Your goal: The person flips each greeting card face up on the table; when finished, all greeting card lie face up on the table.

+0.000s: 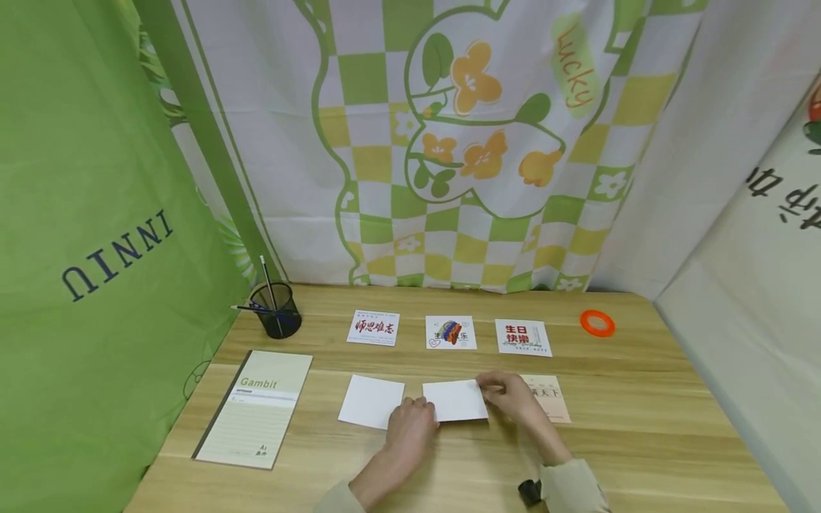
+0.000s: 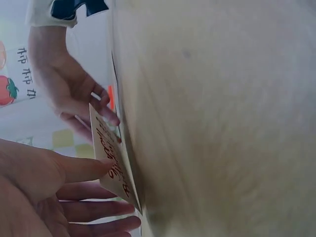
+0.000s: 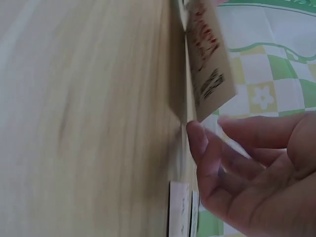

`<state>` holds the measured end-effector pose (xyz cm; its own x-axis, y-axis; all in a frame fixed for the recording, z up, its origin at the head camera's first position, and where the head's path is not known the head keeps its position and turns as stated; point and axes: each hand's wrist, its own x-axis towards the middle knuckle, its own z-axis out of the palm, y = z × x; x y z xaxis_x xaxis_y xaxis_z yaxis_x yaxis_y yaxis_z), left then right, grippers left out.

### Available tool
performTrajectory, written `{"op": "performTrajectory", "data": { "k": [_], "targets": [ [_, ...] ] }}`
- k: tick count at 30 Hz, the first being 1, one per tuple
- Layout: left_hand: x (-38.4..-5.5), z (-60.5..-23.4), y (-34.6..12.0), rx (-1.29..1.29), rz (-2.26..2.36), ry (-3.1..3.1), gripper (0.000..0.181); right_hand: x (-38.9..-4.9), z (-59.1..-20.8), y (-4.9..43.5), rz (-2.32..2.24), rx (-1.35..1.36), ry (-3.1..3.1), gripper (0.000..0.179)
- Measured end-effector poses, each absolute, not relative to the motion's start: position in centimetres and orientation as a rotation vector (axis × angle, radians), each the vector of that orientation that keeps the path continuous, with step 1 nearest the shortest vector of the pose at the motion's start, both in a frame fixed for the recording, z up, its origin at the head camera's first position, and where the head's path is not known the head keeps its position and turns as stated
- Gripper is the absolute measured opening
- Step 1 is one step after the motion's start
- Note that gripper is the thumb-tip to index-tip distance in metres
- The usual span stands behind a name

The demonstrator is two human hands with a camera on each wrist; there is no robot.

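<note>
A small card with a blank white upper side is tilted over the table between both hands. Red lettering shows on the card's other face in the left wrist view. My left hand pinches its left end, with the thumb against the lettered face. By the card's right end is my right hand, its thumb apart from the card and a fingertip at the lower corner. Left of them lies a blank white card. A printed card lies partly behind the right hand.
Three printed cards lie in a row farther back: left card, middle card, right card. An orange tape ring is at the back right. At left are a notebook and a black mesh pen cup.
</note>
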<state>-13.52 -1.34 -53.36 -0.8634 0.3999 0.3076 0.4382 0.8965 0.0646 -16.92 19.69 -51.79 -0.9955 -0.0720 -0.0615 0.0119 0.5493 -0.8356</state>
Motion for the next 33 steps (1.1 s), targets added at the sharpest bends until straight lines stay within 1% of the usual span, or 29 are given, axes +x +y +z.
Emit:
{"op": "performTrajectory", "data": {
  "k": [4,8,12,15,19,22,28,33],
  "targets": [
    [-13.9,-52.8,-1.7,-0.613,-0.232,-2.745,0.024,-16.9,-52.1,20.1,-1.414,-0.163,2.682,0.033],
    [-14.4,-52.6,-2.1,-0.616,-0.372,-2.758,0.024,-17.0,-52.4,20.1,-1.351,-0.232,2.736,0.032],
    [-14.6,-52.7,-2.2,-0.630,-0.441,-2.742,0.023,-17.0,-52.6,20.0,-1.317,-0.212,2.787,0.031],
    [-14.7,-52.7,-2.2,-0.656,-0.417,-2.702,0.019,-17.0,-52.7,19.9,-1.324,-0.181,2.803,0.028],
    [-14.6,-52.7,-2.2,-0.671,-0.400,-2.663,0.009,-17.1,-52.8,19.8,-1.326,-0.149,2.819,0.023],
    [-14.6,-52.8,-2.2,-0.659,-0.428,-2.642,0.002,-17.1,-52.9,19.8,-1.316,-0.137,2.826,0.022],
    [-14.7,-52.9,-2.3,-0.638,-0.507,-2.596,0.011,-17.1,-52.9,19.8,-1.301,-0.121,2.838,0.020],
    [-14.9,-52.8,-2.3,-0.625,-0.540,-2.568,0.011,-17.0,-52.8,19.8,-1.293,-0.103,2.833,0.016]
  ]
}}
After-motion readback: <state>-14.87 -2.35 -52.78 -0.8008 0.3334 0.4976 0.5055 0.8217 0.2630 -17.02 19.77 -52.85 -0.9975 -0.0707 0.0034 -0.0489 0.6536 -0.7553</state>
